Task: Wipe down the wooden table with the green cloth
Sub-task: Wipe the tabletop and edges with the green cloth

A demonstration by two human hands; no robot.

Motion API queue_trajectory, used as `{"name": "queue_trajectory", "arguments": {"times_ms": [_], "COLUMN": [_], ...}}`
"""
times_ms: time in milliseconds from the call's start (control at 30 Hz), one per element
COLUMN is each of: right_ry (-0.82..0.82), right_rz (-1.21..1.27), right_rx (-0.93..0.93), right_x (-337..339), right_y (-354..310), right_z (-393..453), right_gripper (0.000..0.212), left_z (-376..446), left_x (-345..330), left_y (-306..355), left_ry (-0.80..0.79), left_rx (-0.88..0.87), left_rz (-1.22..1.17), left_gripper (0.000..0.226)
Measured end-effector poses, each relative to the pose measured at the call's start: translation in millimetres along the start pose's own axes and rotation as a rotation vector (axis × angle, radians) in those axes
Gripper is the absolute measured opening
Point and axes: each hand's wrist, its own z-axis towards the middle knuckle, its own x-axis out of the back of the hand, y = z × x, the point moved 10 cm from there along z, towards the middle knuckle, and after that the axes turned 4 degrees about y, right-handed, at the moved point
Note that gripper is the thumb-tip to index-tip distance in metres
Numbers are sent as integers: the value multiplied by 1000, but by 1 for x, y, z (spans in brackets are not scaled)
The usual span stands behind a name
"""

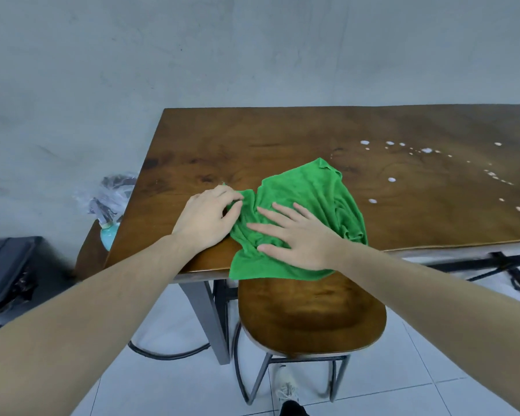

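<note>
The green cloth (pixel 306 211) lies crumpled at the near edge of the brown wooden surface (pixel 252 136), one corner hanging over. The right hand (pixel 300 238) presses it flat with straight, spread fingers (pixel 270 228), and the left hand (pixel 207 220) pinches its left edge. White drops (pixel 391 179) dot the surface to the right.

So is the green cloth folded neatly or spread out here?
Spread but rumpled: the green cloth lies creased on the wooden table, one corner hanging over the near edge, under both hands.

No text, label, brand, number or sign can be read anywhere in the view, and any print that may be carried by the turquoise bottle (pixel 108 234) left of the tabletop (pixel 282 136) is too blurred to be made out.
</note>
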Motion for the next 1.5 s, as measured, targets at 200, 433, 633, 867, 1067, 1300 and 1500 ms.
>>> {"name": "queue_trajectory", "arguments": {"times_ms": [200, 433, 633, 867, 1067, 1300, 1500], "right_ry": [12, 85, -10, -1, -19, -51, -62], "right_rz": [50, 226, 29, 68, 61, 60, 37], "right_rx": [-51, -322, -180, -57, -89, -70, 28], "right_x": [12, 16, -2, 7, 15, 20, 24], "right_y": [59, 77, 23, 48, 110, 178, 248], "right_z": [-59, -52, -26, -48, -63, -15, 63], "right_gripper": [50, 54, 54, 46, 49, 49, 51], "left_z": [-5, -13, -9, 11, 39, 96, 164], "left_x": [-17, -19, -14, -32, -54, -82, -105], "left_y": [3, 6, 14, 43, 64, 65, 47], "left_ry": [-132, -174, -130, -123, -116, -126, -85], "left_rx": [-1, 71, 73, -7, -30, 81, 228], "left_rz": [115, 86, 4, -42, -24, 69, 140], "left_gripper": [43, 41, 36, 37, 39, 44, 46]}}
